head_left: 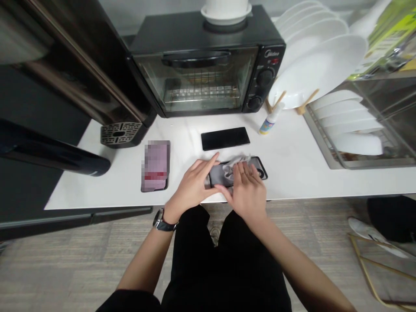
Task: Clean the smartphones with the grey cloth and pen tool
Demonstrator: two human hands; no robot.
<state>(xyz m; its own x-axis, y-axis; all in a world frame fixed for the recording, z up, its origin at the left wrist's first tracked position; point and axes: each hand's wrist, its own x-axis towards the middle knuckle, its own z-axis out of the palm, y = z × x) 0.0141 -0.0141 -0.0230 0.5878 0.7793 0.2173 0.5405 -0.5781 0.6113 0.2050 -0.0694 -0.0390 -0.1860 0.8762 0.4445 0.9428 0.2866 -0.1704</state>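
Observation:
Lying back-up at the counter's front edge is a grey phone [214,174] with a dark rim, its round camera ring at the right end. My left hand [194,184] holds its left end, thumb on the near side and index finger on the far side. A crumpled light-grey cloth [230,170] lies on the phone's back. My right hand [248,190] presses this cloth down with its fingers, partly covering it. Beyond the phone rests a black flat slab like a second phone [225,138]. To the left lies a pinkish phone-shaped item [156,164], partly blurred out.
A toaster oven [208,82] stands at the back with a white cup and saucer [226,15] on top. A small spray bottle [270,121] stands near racked white plates [315,65]. A sink-like basin [328,160] with dishes is right; a drinks machine [120,134] is left.

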